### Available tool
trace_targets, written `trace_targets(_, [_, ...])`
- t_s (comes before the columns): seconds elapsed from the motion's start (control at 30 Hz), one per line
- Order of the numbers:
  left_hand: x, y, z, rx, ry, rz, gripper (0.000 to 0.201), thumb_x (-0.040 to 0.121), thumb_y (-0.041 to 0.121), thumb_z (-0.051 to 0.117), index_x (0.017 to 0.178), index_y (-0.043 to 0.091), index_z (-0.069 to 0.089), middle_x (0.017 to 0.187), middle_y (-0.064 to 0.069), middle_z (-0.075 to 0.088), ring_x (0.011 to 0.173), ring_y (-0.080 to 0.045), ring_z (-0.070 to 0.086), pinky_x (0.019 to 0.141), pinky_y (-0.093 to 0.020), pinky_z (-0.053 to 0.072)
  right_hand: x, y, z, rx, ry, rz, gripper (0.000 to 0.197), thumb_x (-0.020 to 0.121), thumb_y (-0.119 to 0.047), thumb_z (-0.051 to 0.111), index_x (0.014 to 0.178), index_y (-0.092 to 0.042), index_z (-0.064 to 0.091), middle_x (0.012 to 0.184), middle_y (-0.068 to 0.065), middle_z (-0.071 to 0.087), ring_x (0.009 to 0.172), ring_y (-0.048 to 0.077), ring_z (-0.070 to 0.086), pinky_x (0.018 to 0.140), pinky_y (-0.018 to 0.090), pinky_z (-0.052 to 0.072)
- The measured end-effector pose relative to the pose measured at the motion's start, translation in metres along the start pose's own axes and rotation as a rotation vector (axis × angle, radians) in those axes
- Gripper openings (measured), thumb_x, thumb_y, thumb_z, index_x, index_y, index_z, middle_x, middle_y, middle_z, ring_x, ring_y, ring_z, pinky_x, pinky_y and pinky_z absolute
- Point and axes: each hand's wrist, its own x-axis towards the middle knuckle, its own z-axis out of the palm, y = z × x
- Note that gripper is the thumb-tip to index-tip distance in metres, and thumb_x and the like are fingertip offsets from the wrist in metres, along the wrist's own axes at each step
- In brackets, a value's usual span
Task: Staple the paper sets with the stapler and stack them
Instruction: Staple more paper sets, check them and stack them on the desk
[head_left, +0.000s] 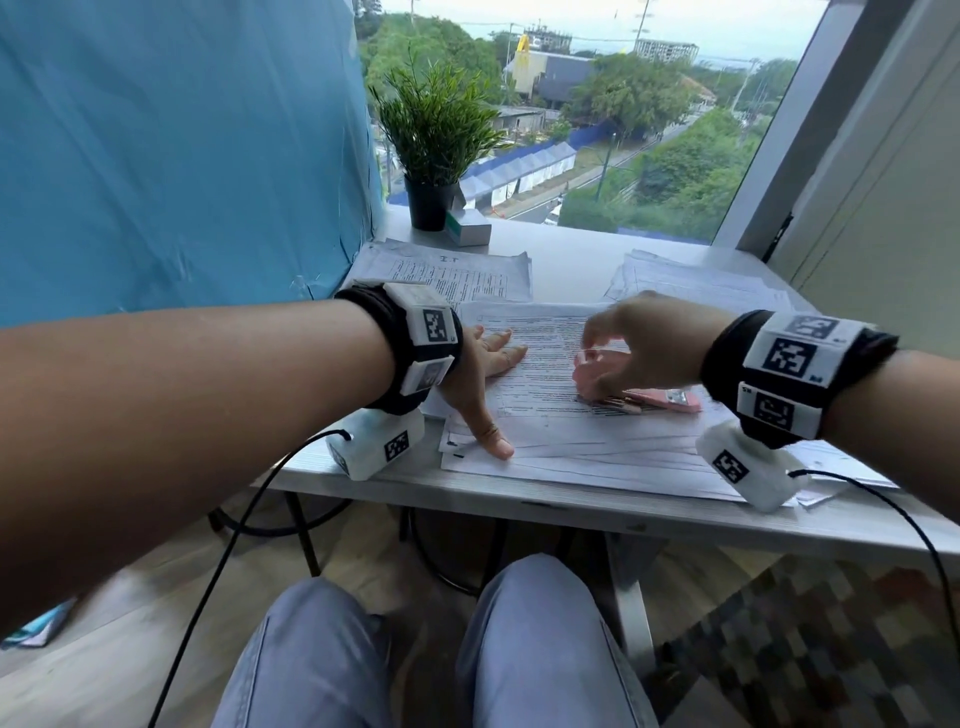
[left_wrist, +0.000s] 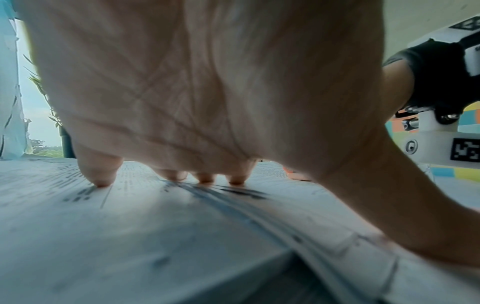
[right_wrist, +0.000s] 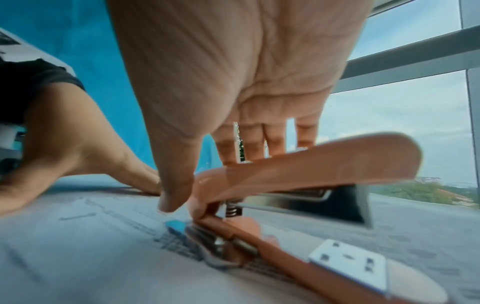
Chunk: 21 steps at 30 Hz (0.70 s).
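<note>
The left hand (head_left: 480, 374) lay spread flat on the papers (head_left: 545, 431); the right hand (head_left: 641, 345) gripped the opened stapler (head_left: 667, 401) beneath it.

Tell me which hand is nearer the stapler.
Right. The right hand is on the stapler, which lies swung open on the papers, fingers over its top arm. The left hand presses flat on the papers off to the stapler's left, not touching it.
</note>
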Motion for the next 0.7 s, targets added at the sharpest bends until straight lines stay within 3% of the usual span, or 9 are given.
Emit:
trace_targets(0.07, [0.0, 0.0, -0.001, 0.006, 0.001, -0.003, 0.133, 0.059, 0.081, 0.063, 0.151, 0.032, -0.019, 0.159, 0.006, -0.024, 0.147, -0.021, -0.02, 0.115, -0.052, -0.011, -0.004, -0.005, 0.002, 0.075, 0.109, -0.21, 0.031, 0.075, -0.045, 0.076, 0.102, -0.031, 0.07, 0.098, -0.006, 0.066, 0.095, 0.018, 0.058, 0.085, 0.038, 0.049])
trace_targets(0.17, [0.0, 0.0, -0.001, 0.0, -0.011, -0.009, 0.134, 0.056, 0.083, 0.063, 0.15, 0.033, -0.019, 0.159, 0.007, -0.024, 0.147, -0.02, -0.02, 0.117, -0.053, -0.011, -0.007, -0.018, 0.007, 0.081, 0.135, -0.441, 0.019, 0.077, -0.038, 0.077, 0.096, -0.035, 0.075, 0.089, -0.013, 0.066, 0.088, 0.012, 0.055, 0.082, 0.034, 0.047])
trace_targets(0.33, [0.0, 0.0, 0.0, -0.003, -0.011, -0.015, 0.134, 0.057, 0.083, 0.063, 0.15, 0.035, -0.02, 0.158, 0.008, -0.025, 0.147, -0.018, -0.02, 0.115, -0.05, -0.012, -0.003, -0.028, 0.016, 0.041, 0.096, -0.414, 0.018, 0.078, -0.045, 0.073, 0.095, -0.041, 0.074, 0.08, -0.025, 0.052, 0.087, 0.0, 0.042, 0.088, 0.032, 0.039])
trace_targets(0.5, [-0.002, 0.0, -0.001, -0.004, -0.012, -0.018, 0.133, 0.058, 0.082, 0.063, 0.15, 0.033, -0.02, 0.158, 0.008, -0.024, 0.147, -0.018, -0.02, 0.116, -0.05, -0.012, 0.0, -0.029, 0.021, 0.084, 0.104, -0.402, 0.006, 0.079, -0.043, 0.072, 0.084, -0.039, 0.073, 0.076, -0.024, 0.061, 0.081, -0.001, 0.04, 0.091, 0.036, 0.04])
trace_targets(0.7, [-0.005, 0.006, -0.004, 0.016, -0.023, -0.031, 0.13, 0.063, 0.078, 0.064, 0.15, 0.031, -0.021, 0.159, 0.006, -0.024, 0.147, -0.02, -0.018, 0.116, -0.049, -0.01, -0.006, -0.033, 0.024, -0.112, 0.035, -0.394, 0.01, 0.091, -0.038, 0.055, 0.086, -0.031, 0.059, 0.084, -0.019, 0.056, 0.09, 0.004, 0.037, 0.087, 0.032, 0.029])
